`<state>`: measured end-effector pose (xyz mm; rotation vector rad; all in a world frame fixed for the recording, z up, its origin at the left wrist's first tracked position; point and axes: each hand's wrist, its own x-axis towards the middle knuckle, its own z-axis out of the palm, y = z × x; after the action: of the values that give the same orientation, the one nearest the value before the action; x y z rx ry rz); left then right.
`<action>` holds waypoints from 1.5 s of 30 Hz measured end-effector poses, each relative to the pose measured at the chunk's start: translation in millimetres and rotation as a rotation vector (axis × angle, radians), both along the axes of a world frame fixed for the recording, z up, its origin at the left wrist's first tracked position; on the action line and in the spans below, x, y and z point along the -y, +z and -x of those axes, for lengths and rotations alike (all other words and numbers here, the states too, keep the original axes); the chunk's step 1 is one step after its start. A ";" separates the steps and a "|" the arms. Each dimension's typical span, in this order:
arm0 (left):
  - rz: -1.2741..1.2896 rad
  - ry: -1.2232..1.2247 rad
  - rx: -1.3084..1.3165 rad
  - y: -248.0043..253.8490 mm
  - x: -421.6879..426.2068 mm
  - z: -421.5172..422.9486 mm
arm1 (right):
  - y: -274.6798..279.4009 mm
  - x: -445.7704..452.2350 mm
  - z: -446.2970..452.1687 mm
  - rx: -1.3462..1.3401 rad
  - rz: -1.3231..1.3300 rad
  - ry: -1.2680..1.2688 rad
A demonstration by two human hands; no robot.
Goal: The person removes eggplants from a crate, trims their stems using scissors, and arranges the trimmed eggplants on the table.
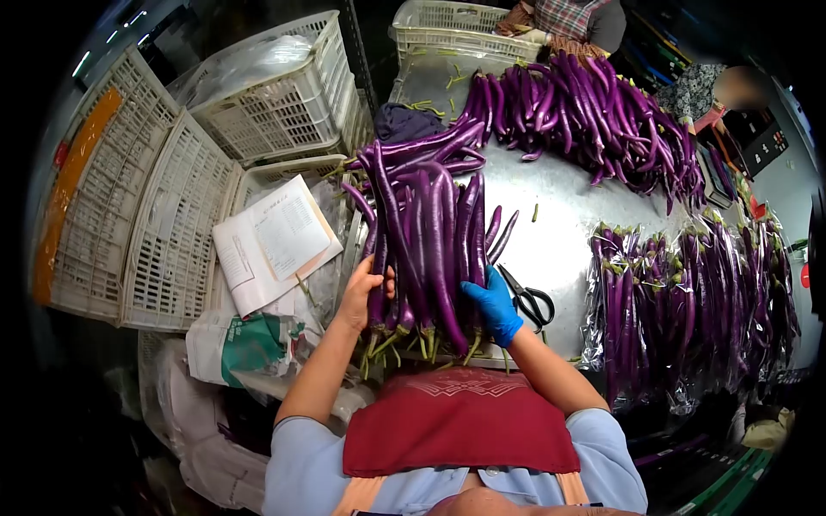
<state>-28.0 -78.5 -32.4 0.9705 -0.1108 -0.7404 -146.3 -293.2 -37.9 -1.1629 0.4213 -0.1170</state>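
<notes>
A bundle of long purple eggplants point(439, 241) lies lengthwise in front of me on the metal table, green stems toward my body. My bare left hand point(360, 294) wraps round its left side, fingers curled over the outer eggplants. On the right side my right hand point(494, 306), in a blue glove, grips the bundle with its thumb on top. Black-handled scissors point(529, 301) lie just right of the gloved hand. More loose eggplants point(422, 153) lie crosswise behind the bundle.
A large eggplant heap point(585, 112) covers the table's far side. Bagged eggplants point(680, 301) stand at right. White plastic crates point(267, 103) and papers point(277, 241) are at left. Two people work across the table, one near a crate point(447, 21). Cut stems litter the metal table point(555, 224).
</notes>
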 end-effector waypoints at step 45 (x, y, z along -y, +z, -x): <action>0.371 -0.415 -0.022 53.8 104.9 4.4 | 111.4 12.1 -6.4 0.956 0.814 0.272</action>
<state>-32.4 -183.4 21.3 0.5870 -0.4244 -1.0663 -139.9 -305.4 73.5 -1.7722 -0.7007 -0.6144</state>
